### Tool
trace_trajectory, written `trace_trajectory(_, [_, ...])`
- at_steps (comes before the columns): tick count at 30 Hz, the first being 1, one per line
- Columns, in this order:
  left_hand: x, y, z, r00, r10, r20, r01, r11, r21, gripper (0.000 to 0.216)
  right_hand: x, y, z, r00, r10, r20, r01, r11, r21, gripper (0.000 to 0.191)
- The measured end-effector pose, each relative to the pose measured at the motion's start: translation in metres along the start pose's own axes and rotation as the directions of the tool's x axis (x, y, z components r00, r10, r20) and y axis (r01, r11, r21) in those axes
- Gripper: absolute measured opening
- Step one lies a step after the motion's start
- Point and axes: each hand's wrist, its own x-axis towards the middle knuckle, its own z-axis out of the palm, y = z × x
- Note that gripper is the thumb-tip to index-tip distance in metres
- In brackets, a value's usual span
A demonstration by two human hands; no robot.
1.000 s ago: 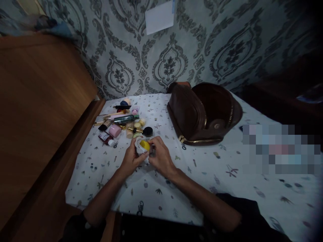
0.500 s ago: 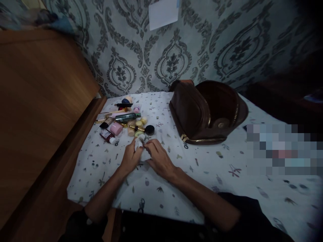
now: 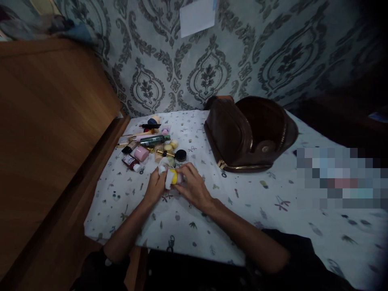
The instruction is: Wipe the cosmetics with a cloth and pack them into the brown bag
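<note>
My left hand [image 3: 155,186] is closed on a crumpled white tissue [image 3: 164,165], which bunches up past the thumb. Between both hands lies a small container with a yellow band [image 3: 173,177]; my right hand [image 3: 194,187] grips its right end, and the tissue presses against its left side. Just beyond my fingers is a pile of cosmetics: a round black-lidded jar [image 3: 181,155], a dark green bottle [image 3: 154,140], a pink jar [image 3: 141,153] and a dark red bottle with a white cap [image 3: 131,162].
An open brown leather bag [image 3: 230,133] with gold zips stands on the patterned white cloth [image 3: 218,226], to the right of the pile. A wooden cabinet [image 3: 51,121] rises at the left. Patterned wallpaper [image 3: 209,76] backs the table. A blurred patch [image 3: 339,178] covers something at the right.
The container with the yellow band has come into sight between my hands, where earlier the tissue covered it. My right hand has turned and its fingers have spread around the container's end.
</note>
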Motion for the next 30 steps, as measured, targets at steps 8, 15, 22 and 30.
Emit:
trace_trajectory(8, [-0.007,-0.003,-0.004,0.931,0.317,0.181,-0.35,0.917,0.193,0.048,0.004,0.005,0.001,0.98,0.146,-0.137,-0.127,0.983,0.135,0.031])
trace_trajectory(15, [-0.005,-0.009,-0.009,0.816,0.516,0.262,-0.575,0.77,0.275,0.056,0.006,0.005,-0.001,0.964,0.23,-0.132,-0.207,0.964,0.17,0.021])
trace_trajectory(22, [-0.008,-0.011,-0.01,0.705,0.684,0.188,-0.698,0.621,0.357,0.071,0.008,0.003,-0.001,0.939,0.326,-0.114,-0.295,0.928,0.226,0.022])
trace_trajectory(30, [-0.008,0.0,-0.005,0.847,0.525,0.084,-0.531,0.824,0.199,0.042,0.014,0.004,-0.003,0.856,0.484,0.18,-0.468,0.581,0.666,0.037])
